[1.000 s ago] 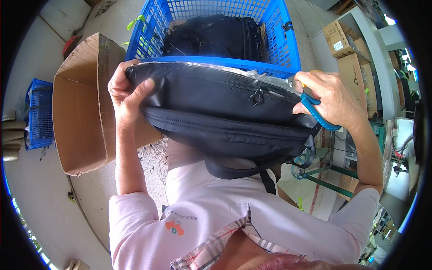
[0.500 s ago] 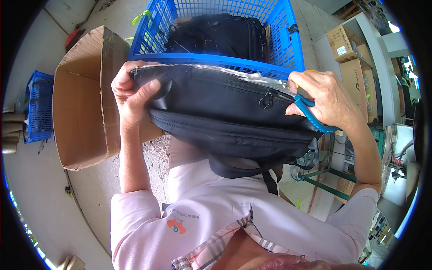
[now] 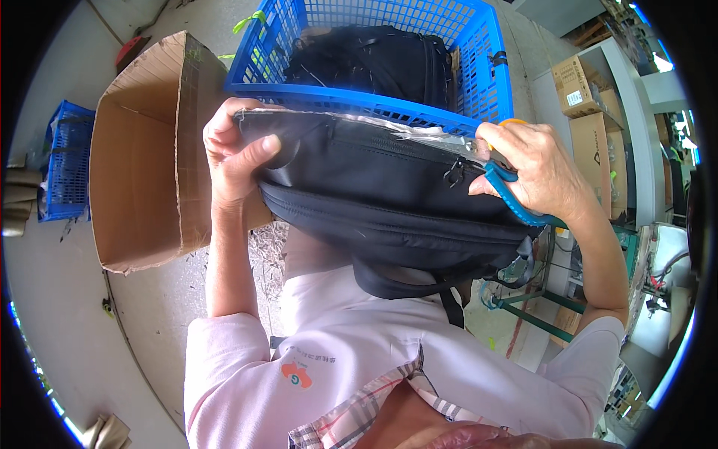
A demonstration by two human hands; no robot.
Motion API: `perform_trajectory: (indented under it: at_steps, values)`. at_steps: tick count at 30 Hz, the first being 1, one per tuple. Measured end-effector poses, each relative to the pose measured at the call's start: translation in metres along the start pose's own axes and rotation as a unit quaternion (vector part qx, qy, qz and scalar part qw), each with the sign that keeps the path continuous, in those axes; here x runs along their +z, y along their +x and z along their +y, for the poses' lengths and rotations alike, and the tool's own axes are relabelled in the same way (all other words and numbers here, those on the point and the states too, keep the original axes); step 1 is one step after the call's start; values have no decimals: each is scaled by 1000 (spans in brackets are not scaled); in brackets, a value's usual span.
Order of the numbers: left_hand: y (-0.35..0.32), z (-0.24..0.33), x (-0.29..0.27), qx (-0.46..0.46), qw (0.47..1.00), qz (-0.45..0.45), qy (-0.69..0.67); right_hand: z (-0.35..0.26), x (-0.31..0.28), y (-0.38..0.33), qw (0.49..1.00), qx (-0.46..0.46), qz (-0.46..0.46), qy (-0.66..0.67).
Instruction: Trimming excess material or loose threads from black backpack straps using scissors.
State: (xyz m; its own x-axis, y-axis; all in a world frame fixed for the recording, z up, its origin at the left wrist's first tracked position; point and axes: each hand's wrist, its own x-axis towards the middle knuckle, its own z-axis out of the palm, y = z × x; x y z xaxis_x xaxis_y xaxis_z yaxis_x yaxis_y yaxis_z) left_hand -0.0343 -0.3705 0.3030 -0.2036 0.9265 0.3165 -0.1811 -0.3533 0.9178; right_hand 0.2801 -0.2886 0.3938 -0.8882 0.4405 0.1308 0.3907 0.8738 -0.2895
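Observation:
A black fabric bag (image 3: 359, 179) with zippers and a strap is stretched between my two hands at chest height. My left hand (image 3: 238, 153) grips its left top corner, thumb in front and fingers behind. At the other end of the bag, my right hand (image 3: 535, 168) is closed round teal-handled scissors (image 3: 516, 200), with an orange part showing above the index finger; the blades are hidden. Its fingertips lie at the bag's top edge, by a black zipper pull (image 3: 453, 173). Pale, ragged material (image 3: 426, 135) runs along that edge.
Beyond the bag stands a blue plastic basket (image 3: 321, 91) with black bags (image 3: 374, 63) inside. An open cardboard box (image 3: 138, 165) is close on the left, with a smaller blue crate (image 3: 69, 165) past it. Cartons (image 3: 576, 86) and a green metal frame (image 3: 527, 318) are at right.
The view has shifted slightly, so basket and box appear a little further right. My left hand and the bag's left end also sit further right. Both grips look the same.

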Motion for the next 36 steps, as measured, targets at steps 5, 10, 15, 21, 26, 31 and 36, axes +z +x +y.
perform_trajectory:
  at_steps: [5, 10, 15, 21, 26, 31, 36]
  values:
    - [-1, -6, -1, -11, 999, 6, -32, -3, -2, 3, 998, 30, -39, 36]
    - [-1, -5, 3, -19, 998, 5, -60, -9, 4, 17, 999, 9, -2, 37]
    - [-5, -7, 2, -4, 998, 10, -66, -4, 10, 16, 998, -10, -6, 62]
    - [-6, -10, 3, -12, 997, 19, -71, -3, 15, 16, 997, -11, -4, 76]
    - [-4, -7, 6, -14, 995, 2, -95, -8, 14, 25, 996, -20, 0, 84]
    - [-3, -10, 6, -18, 995, -9, -101, -8, 18, 33, 996, -21, -6, 84]
    - [-7, -9, 9, -13, 995, 5, -96, -6, 22, 30, 995, -44, 8, 86]
